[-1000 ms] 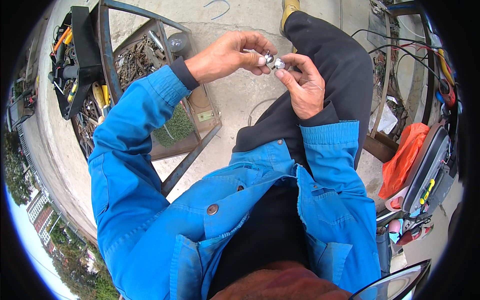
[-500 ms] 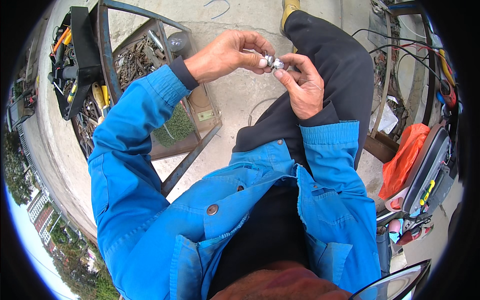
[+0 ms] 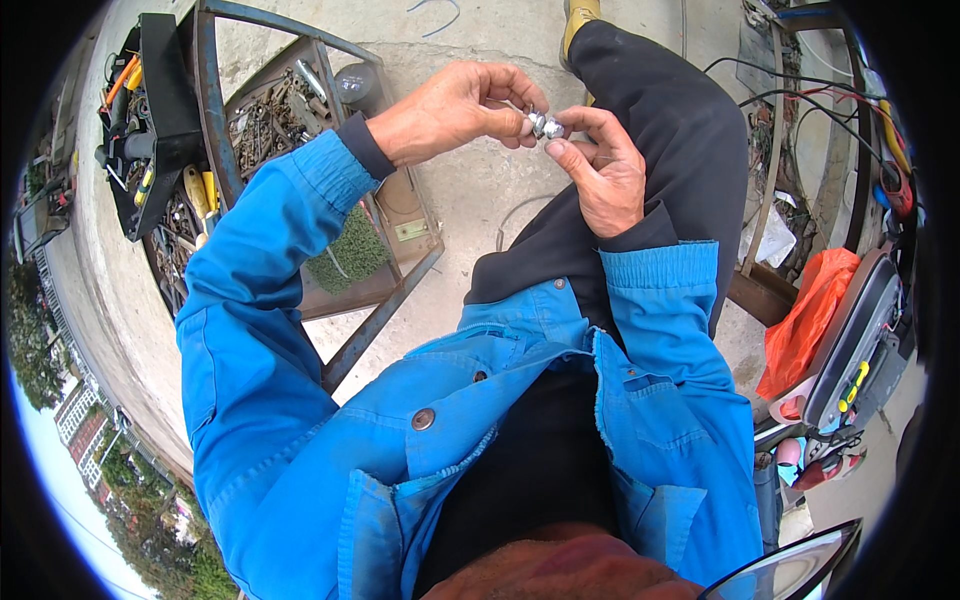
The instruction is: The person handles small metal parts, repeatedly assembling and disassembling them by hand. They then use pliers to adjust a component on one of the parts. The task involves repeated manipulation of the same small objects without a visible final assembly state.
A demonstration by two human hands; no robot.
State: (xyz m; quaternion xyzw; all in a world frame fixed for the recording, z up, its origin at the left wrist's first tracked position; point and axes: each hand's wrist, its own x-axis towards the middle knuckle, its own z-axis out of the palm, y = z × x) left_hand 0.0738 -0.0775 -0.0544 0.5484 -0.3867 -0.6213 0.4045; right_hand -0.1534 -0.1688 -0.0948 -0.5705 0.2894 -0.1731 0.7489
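A small shiny silver metal fitting [image 3: 545, 126] with stepped round parts is pinched between my two hands, above the concrete floor beside my dark trouser leg. My left hand [image 3: 450, 112] grips its left end with thumb and fingers. From the other side, my right hand [image 3: 608, 185] pinches the right end between thumb and forefinger. Fingertips cover much of the fitting, so its exact kind cannot be made out.
To the left stands a rusty metal frame [image 3: 385, 320] with trays of loose hardware [image 3: 265, 130] and a green scouring pad [image 3: 350, 255]. Beyond it sits a black tool box [image 3: 170, 120]. Cables, an orange bag [image 3: 808, 320] and a grey case [image 3: 850, 335] lie right.
The fitting has turned slightly between my fingertips. My left thumb and right fingers have shifted a little on it; both arms stay in nearly the same place.
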